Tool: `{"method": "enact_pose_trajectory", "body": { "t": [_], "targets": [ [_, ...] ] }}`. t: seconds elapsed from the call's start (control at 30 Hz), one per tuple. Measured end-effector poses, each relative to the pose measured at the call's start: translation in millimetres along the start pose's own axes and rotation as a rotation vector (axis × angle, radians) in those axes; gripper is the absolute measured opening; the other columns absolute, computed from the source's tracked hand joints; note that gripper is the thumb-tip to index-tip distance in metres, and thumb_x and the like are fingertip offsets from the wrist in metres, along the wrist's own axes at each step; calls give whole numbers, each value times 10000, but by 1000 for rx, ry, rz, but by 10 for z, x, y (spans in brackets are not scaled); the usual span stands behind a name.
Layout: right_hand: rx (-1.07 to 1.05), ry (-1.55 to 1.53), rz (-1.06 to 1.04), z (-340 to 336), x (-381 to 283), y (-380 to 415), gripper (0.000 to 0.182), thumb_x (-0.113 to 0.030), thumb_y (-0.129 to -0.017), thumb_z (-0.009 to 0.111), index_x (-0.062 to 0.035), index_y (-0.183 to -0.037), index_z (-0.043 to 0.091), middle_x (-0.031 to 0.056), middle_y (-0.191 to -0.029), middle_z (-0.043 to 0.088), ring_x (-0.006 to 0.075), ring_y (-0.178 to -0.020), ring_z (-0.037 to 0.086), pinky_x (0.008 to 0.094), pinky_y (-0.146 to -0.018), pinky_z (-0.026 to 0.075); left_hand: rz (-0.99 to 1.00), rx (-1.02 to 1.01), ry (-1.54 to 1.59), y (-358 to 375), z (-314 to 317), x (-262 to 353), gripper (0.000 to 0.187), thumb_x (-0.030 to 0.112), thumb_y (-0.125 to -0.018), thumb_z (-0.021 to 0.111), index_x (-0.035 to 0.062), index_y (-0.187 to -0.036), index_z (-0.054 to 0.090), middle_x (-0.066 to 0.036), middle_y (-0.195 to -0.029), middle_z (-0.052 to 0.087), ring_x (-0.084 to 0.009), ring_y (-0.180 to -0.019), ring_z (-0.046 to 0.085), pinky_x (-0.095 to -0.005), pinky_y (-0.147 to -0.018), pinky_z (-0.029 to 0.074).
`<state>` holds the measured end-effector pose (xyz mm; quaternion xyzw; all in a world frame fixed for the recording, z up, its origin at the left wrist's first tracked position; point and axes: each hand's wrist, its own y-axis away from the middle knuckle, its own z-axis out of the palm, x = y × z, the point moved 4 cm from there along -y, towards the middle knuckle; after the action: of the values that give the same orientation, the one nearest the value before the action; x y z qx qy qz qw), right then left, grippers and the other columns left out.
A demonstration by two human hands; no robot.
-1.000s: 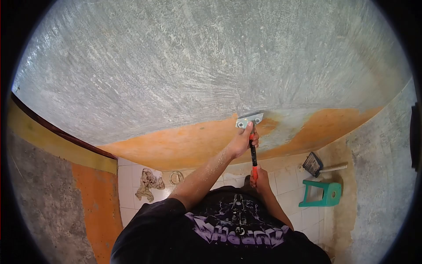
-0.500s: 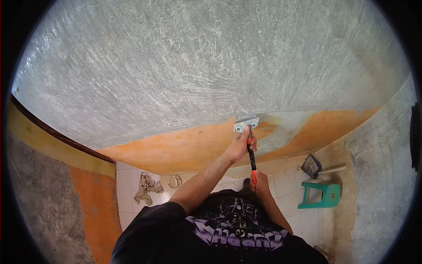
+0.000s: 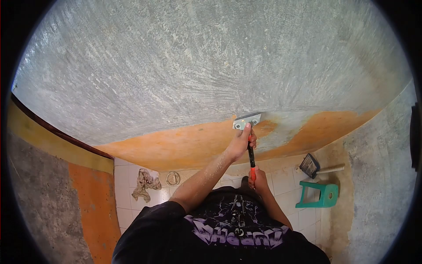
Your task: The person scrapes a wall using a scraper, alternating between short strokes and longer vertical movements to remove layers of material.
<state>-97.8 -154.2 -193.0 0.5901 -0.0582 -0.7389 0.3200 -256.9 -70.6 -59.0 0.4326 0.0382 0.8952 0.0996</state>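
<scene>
A scraper (image 3: 251, 154) with a wide metal head and a black and red handle is held in both hands. My left hand (image 3: 240, 143) wraps the upper handle just below the head, its thumb pressed up against the metal. Lower down, my right hand (image 3: 258, 181) grips the red end of the handle. The blade meets the wall (image 3: 176, 79) at the border where rough grey plaster gives way to orange paint (image 3: 189, 143). Pale flecks dot my left forearm.
On the tiled floor lie a crumpled cloth (image 3: 146, 185) and a round ring-like object (image 3: 172, 178) to the left. To the right are a green plastic stool (image 3: 327, 195) and a dustpan (image 3: 310, 166) with a pale handle. Side walls (image 3: 378, 176) close in on both sides.
The scraper's head has tilted slightly and sits a touch higher on the wall. Both hands keep their hold, and the view has shifted a little.
</scene>
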Motion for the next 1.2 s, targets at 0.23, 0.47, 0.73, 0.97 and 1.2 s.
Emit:
{"method": "enact_pose_trajectory", "body": {
  "t": [0.23,0.47,0.73,0.97,1.2],
  "targets": [
    [43,43,14,-25,51,22,571,-564,-1020,330,-76,-771,490,22,-471,384,135,-346,355,285,-348,303,18,-2,17,-19,-64,-72,447,522,-1028,398,106,-865,416,2,-672,408,-117,-593,417,-305,-622,418],
    [-15,25,38,-22,-62,76,577,-576,-1015,323,-84,-757,478,18,-471,378,133,-348,342,283,-351,295,2,12,36,-31,-1,-15,433,506,-1035,391,106,-871,415,1,-678,410,-117,-599,417,-304,-628,420],
    [8,51,-1,-33,-65,21,572,-567,-1017,329,-86,-747,478,20,-467,374,136,-350,343,284,-348,289,34,29,29,-23,-7,9,433,499,-1042,372,109,-859,419,5,-667,410,-116,-589,417,-303,-615,420],
    [51,63,13,-49,-48,54,582,-545,-1026,322,-70,-730,484,32,-464,381,145,-349,361,291,-351,301,36,-11,18,-64,17,-24,454,530,-1030,381,110,-859,420,2,-667,401,-117,-593,402,-307,-615,411],
    [33,82,-70,-7,-238,79,584,-525,-1034,327,-68,-710,493,30,-471,407,138,-354,374,285,-356,308,59,-37,-18,-44,25,54,472,545,-1021,395,101,-863,431,-3,-672,412,-125,-603,419,-297,-627,410]
  ]
}}
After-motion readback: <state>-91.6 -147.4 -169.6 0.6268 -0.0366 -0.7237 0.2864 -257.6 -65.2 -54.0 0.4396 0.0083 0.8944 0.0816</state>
